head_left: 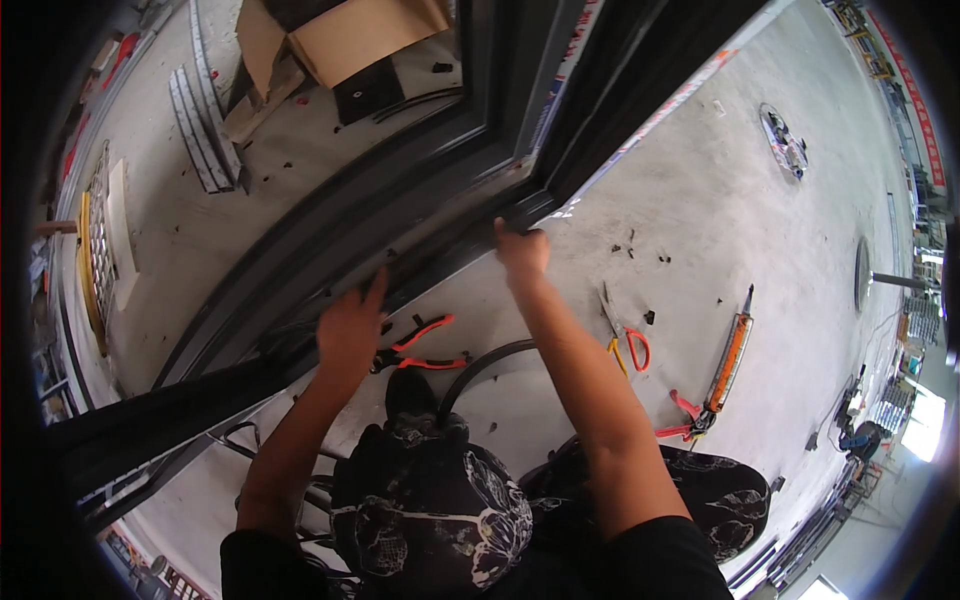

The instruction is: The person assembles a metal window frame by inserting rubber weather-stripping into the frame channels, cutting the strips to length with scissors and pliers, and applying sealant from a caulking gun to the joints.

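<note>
A large dark grey window or door frame [420, 180] with a curved inner bar stands in front of me at a slant. My left hand [348, 325] rests against its near rail, index finger stretched out onto the profile, holding nothing visible. Farther right, my right hand [523, 255] presses at the rail near the frame's corner, fingers mostly curled and one pointing up; what lies under them is hidden. A black rubber-like strip [490, 358] curves over the floor beside my knee and passes behind my right forearm. Orange-handled pliers [418, 345] lie open just right of my left hand.
Scissors with red and yellow handles [622, 332] and a caulking gun with an orange cartridge [728, 365] lie on the floor at right. Small black scraps are scattered nearby. Beyond the frame are an open cardboard box [370, 40] and metal strips [200, 130].
</note>
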A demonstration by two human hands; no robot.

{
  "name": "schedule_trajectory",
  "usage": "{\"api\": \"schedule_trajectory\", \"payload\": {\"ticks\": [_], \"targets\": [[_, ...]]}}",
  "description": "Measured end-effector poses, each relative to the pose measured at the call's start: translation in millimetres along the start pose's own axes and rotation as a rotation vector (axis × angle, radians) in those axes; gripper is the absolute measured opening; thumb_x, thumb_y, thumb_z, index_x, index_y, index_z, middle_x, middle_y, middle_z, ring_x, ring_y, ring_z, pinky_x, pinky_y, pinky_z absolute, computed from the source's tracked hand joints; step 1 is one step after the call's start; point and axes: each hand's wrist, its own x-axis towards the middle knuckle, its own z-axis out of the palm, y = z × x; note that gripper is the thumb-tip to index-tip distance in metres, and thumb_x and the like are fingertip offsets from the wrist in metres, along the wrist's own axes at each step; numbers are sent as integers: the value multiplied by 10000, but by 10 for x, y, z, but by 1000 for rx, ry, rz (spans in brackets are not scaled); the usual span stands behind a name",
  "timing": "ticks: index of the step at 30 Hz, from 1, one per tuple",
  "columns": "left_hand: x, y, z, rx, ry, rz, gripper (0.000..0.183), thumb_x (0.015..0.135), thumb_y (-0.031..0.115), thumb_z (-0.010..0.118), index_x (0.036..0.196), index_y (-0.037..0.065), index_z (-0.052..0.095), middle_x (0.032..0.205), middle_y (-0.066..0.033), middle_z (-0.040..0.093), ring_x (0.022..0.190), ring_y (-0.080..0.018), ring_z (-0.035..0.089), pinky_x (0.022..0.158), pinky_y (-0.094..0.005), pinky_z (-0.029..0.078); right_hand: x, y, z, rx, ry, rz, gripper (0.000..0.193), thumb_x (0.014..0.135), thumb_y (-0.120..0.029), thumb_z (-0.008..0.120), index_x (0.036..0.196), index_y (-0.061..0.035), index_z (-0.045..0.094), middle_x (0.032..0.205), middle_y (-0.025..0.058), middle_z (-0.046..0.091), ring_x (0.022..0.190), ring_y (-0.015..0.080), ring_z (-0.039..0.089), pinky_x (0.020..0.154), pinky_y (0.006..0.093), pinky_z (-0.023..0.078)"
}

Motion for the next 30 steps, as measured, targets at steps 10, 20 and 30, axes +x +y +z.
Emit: {"api": "schedule_trajectory", "payload": {"ticks": [10,20,30], "targets": [[-344,-85,-354,-28,-46,55,573,854,242,694,1405,218,538,853,-135,542,605,-247,591,540,-371,517,-209,-1,25,336,-279,255,376,831,-268,790,1058,-23,618,928,59,612,777,199,615,661,374,574],[-203,-264,71,-136,-122,-68,508,894,250,663,1383,191,540,955,-190,611,774,-350,634,668,-438,521,-188,-48,101,274,-208,239,410,788,-321,814,897,21,617,860,74,645,790,188,629,553,354,521],[-199,-176,252,-164,-42,-98,533,875,226,680,1387,203,535,1034,-199,594,871,-372,617,725,-455,511,-211,-33,85,365,-88,188,393,875,-327,730,977,26,592,868,78,606,714,192,600,519,339,520]]}}
